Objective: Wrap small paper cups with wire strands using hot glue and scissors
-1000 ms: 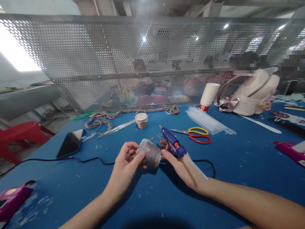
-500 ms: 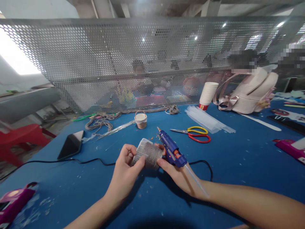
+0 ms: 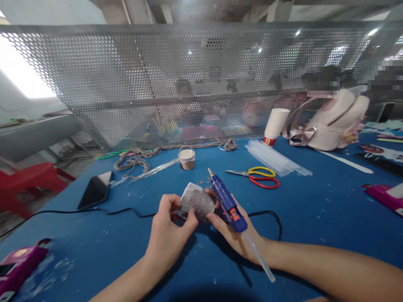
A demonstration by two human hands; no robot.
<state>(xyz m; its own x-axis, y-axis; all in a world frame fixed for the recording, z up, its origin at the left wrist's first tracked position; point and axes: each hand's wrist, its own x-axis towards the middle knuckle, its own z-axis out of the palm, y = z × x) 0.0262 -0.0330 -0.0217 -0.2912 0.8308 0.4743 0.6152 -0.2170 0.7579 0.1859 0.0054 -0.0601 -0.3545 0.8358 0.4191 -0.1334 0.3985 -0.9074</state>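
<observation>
Between my two hands a paper cup wrapped in grey cord lies tilted on its side, its pale end toward the upper left. My left hand pinches it with thumb and fingers on the left side. At its right side, my right hand touches it with thumb and fingertips, and also holds a blue hot glue gun. The gun's nozzle points away, up and left, and a clear glue stick sticks out of its back. Part of my right fingers is hidden behind the gun.
Scissors, glue sticks and stacked paper cups lie right of centre. A small basket, grey cord and a phone stand left. A black cable crosses the table. Behind is a perforated metal panel.
The cup has turned slightly in my hands, and my left thumb has slid right along it. The glue gun's rear has tipped a little down, showing more of the glue stick.
</observation>
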